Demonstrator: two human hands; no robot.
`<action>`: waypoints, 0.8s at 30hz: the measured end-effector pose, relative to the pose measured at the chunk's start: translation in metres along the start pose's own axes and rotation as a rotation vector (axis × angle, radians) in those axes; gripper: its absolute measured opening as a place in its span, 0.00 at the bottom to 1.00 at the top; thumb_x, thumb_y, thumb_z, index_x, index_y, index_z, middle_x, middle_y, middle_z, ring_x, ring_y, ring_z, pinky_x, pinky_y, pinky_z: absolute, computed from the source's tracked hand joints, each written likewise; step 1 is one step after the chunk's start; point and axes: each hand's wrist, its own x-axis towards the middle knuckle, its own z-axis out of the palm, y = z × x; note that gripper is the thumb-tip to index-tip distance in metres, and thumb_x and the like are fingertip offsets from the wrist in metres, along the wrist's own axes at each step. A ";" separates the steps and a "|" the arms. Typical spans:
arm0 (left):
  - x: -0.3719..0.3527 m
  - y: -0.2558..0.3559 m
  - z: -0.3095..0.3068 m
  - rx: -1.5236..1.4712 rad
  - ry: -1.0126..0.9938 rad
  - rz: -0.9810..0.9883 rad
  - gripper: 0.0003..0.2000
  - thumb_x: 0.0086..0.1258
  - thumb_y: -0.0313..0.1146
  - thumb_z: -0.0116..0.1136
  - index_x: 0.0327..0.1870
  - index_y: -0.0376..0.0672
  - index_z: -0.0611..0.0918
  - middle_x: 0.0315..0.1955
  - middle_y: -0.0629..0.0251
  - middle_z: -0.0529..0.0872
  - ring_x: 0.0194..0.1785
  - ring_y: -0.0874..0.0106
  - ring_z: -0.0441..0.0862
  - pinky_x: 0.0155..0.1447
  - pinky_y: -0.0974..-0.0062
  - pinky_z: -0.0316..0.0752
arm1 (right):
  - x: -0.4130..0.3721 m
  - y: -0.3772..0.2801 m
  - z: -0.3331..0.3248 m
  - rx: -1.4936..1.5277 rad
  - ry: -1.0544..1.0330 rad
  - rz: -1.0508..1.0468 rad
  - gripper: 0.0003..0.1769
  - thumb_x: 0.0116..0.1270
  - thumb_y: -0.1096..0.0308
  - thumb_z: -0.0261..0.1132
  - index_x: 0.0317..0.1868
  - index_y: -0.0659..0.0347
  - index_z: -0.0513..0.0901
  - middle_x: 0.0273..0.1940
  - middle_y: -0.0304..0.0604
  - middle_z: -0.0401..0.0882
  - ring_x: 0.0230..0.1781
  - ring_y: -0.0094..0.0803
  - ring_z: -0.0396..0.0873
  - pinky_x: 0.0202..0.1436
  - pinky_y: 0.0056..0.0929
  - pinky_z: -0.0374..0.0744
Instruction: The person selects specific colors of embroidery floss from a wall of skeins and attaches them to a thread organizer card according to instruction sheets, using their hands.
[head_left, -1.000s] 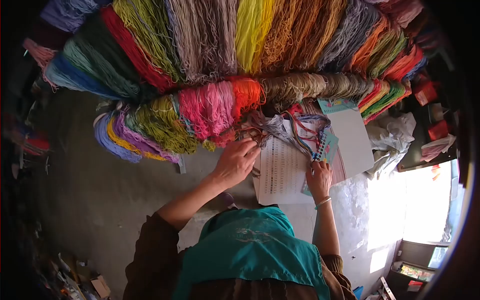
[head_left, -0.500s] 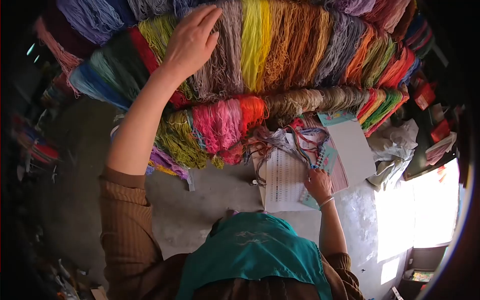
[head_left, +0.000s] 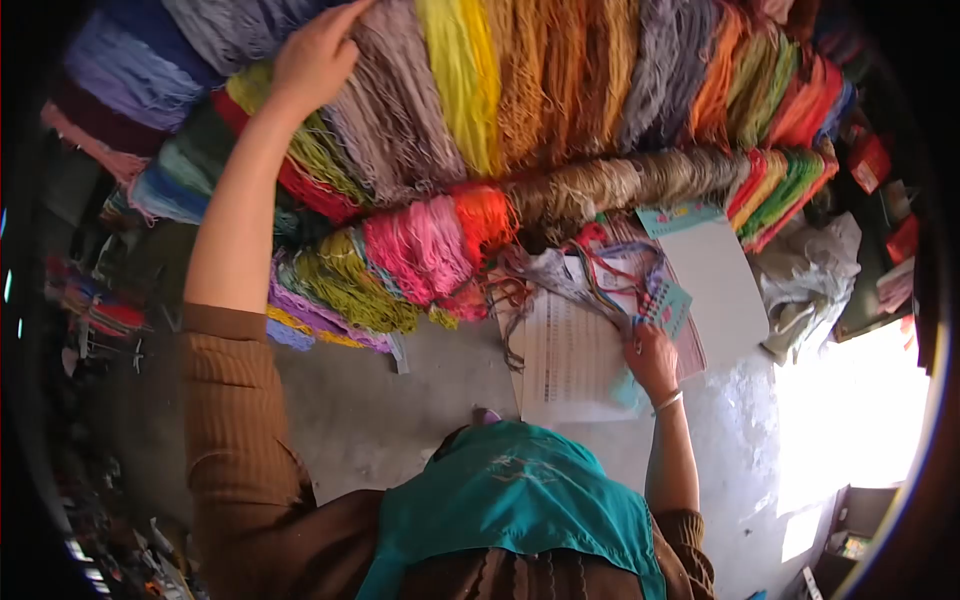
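My left hand (head_left: 315, 62) reaches up to the hanging yarn, index finger stretched out and thumb apart. It touches or hovers just over the grey-mauve skeins (head_left: 395, 100), next to lilac-grey skeins (head_left: 235, 35); the fingertip is at the top edge of view. In my right hand (head_left: 652, 360) is a teal card (head_left: 668, 307) with holes along one edge, pinched at its lower side. Multicoloured thread strands (head_left: 575, 278) trail from the card over a printed chart sheet (head_left: 570, 360). Another teal piece (head_left: 627, 388) lies blurred below that hand.
Yellow skeins (head_left: 455, 80) and brown skeins (head_left: 560, 80) hang in the upper row. Pink skeins (head_left: 415, 250) and olive skeins (head_left: 345, 285) hang lower. A pale board (head_left: 715, 290) lies at right, beside a plastic bag (head_left: 815, 280). Grey floor (head_left: 400, 430) shows below.
My left hand has shifted left and up in view, its index finger now more extended. My right hand has moved slightly right and up with the teal card. The whole view has shifted a little.
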 end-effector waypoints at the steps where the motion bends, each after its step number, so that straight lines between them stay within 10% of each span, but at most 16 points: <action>1: 0.005 0.001 0.001 0.016 0.148 0.165 0.26 0.77 0.32 0.51 0.75 0.63 0.70 0.63 0.65 0.81 0.40 0.64 0.84 0.46 0.65 0.78 | 0.002 0.003 -0.005 0.015 0.076 -0.037 0.06 0.54 0.69 0.64 0.31 0.60 0.78 0.34 0.49 0.79 0.40 0.51 0.79 0.41 0.49 0.78; 2: -0.002 -0.010 0.000 0.027 -0.055 -0.072 0.26 0.76 0.32 0.51 0.74 0.64 0.71 0.61 0.66 0.83 0.36 0.68 0.82 0.43 0.69 0.76 | 0.003 0.006 -0.010 0.026 0.145 -0.063 0.05 0.55 0.69 0.63 0.32 0.60 0.78 0.34 0.49 0.78 0.40 0.51 0.79 0.40 0.49 0.78; 3: 0.026 0.087 -0.048 -0.044 -0.230 -0.449 0.23 0.82 0.36 0.47 0.75 0.45 0.69 0.71 0.57 0.73 0.72 0.60 0.71 0.75 0.64 0.68 | 0.005 0.005 -0.020 -0.018 0.182 -0.077 0.06 0.55 0.70 0.63 0.34 0.60 0.78 0.35 0.49 0.79 0.42 0.50 0.78 0.41 0.49 0.78; 4: 0.018 0.036 -0.029 -0.186 -0.141 -0.139 0.32 0.77 0.50 0.51 0.76 0.41 0.68 0.72 0.49 0.72 0.68 0.49 0.74 0.70 0.57 0.69 | 0.010 0.006 -0.029 -0.059 0.179 -0.100 0.08 0.55 0.70 0.64 0.36 0.61 0.79 0.36 0.49 0.79 0.43 0.50 0.78 0.42 0.49 0.78; 5: 0.005 0.003 -0.003 -0.085 0.069 0.016 0.26 0.76 0.33 0.50 0.74 0.66 0.72 0.60 0.69 0.84 0.31 0.71 0.79 0.39 0.71 0.74 | 0.014 0.006 -0.036 -0.074 0.179 -0.105 0.10 0.55 0.69 0.64 0.38 0.61 0.79 0.37 0.49 0.79 0.44 0.50 0.78 0.44 0.48 0.79; 7: 0.004 -0.007 -0.002 -0.053 0.000 -0.071 0.25 0.77 0.35 0.48 0.74 0.66 0.72 0.58 0.73 0.84 0.28 0.75 0.74 0.36 0.74 0.71 | 0.020 0.006 -0.039 -0.102 0.196 -0.147 0.10 0.55 0.69 0.64 0.38 0.61 0.79 0.38 0.49 0.80 0.46 0.49 0.79 0.45 0.47 0.80; 24: 0.002 -0.104 0.015 0.061 0.048 -0.032 0.22 0.78 0.46 0.55 0.63 0.38 0.79 0.61 0.57 0.84 0.62 0.64 0.82 0.61 0.72 0.73 | -0.073 -0.022 0.020 0.038 0.043 -0.330 0.24 0.58 0.66 0.69 0.57 0.59 0.81 0.62 0.47 0.76 0.67 0.47 0.71 0.74 0.53 0.65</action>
